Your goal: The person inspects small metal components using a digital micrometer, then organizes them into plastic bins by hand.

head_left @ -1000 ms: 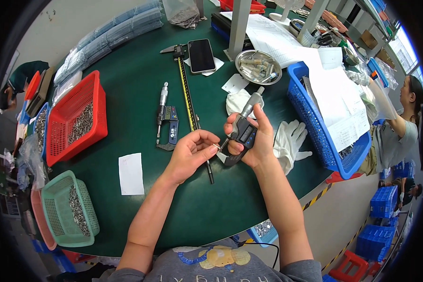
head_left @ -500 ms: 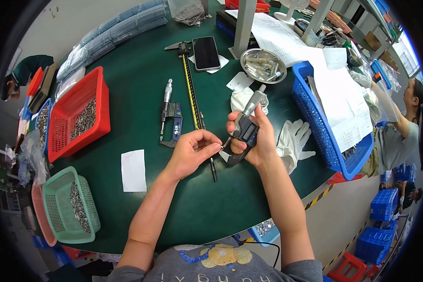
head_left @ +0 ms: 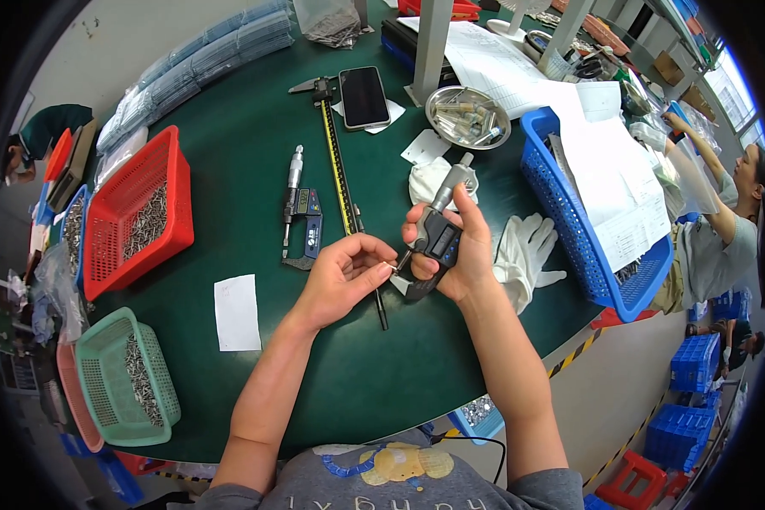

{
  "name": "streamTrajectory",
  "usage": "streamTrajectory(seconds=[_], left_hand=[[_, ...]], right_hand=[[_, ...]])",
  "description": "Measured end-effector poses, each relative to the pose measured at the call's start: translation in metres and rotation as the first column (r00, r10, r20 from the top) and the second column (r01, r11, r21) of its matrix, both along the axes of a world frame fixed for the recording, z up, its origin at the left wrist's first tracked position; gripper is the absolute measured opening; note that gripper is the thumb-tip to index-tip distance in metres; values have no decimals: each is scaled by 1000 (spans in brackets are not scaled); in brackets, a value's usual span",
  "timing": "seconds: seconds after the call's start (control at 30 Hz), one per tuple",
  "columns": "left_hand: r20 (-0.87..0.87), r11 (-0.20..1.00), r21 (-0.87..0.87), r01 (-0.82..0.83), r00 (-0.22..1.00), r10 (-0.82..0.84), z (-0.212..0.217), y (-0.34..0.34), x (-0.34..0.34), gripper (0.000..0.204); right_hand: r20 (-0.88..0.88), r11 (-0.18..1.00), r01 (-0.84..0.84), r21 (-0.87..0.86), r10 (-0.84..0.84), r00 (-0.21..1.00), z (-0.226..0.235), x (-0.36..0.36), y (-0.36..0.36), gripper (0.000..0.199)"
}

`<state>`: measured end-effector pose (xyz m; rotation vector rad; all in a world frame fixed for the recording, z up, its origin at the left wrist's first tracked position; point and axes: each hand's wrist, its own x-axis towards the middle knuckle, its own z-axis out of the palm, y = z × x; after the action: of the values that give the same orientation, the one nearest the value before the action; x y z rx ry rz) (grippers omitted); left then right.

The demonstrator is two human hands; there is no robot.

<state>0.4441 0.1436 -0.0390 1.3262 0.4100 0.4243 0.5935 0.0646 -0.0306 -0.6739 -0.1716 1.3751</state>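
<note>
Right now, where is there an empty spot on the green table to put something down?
Bare green lies between the red basket and the micrometer lying flat, and near the white paper slip. It's crowded around the blue basket, gloves and metal dish.

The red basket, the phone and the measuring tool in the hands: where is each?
red basket (head_left: 178, 183), head view, on its right wall.
phone (head_left: 364, 96), head view, middle of its dark screen.
digital micrometer (head_left: 439, 238), head view, on its display body, held in the right hand (head_left: 459, 255).

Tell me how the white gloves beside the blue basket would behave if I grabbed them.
The white gloves lie limp and crumpled on the green table, so they would probably flop and drape. Being thin fabric, they are likely light. They should neither roll nor break.
</note>
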Motion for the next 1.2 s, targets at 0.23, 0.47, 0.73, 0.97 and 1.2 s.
streamTrajectory(seconds=[0.23,0.47,0.73,0.97,1.2], left_hand=[[-37,999,44,-4,999,6,2,2,-1,11],[-49,913,302,-275,952,303,-2,15,19,8],[26,430,891,-144,963,267,3,26,126,10],[-32,339,939,-56,968,250,-20,29,144,11],[-5,265,964,-29,992,129,-21,30,128,12]], right_hand=[[33,1000,-6,-15,6,999,3,-2,1,59],[328,953,296,56,-298,896,13,25,-7,63],[62,764,572,298,-613,787,21,47,-30,60],[-1,770,566,293,-592,806,14,48,-26,58],[-31,760,584,286,-601,798,14,53,-31,58]])
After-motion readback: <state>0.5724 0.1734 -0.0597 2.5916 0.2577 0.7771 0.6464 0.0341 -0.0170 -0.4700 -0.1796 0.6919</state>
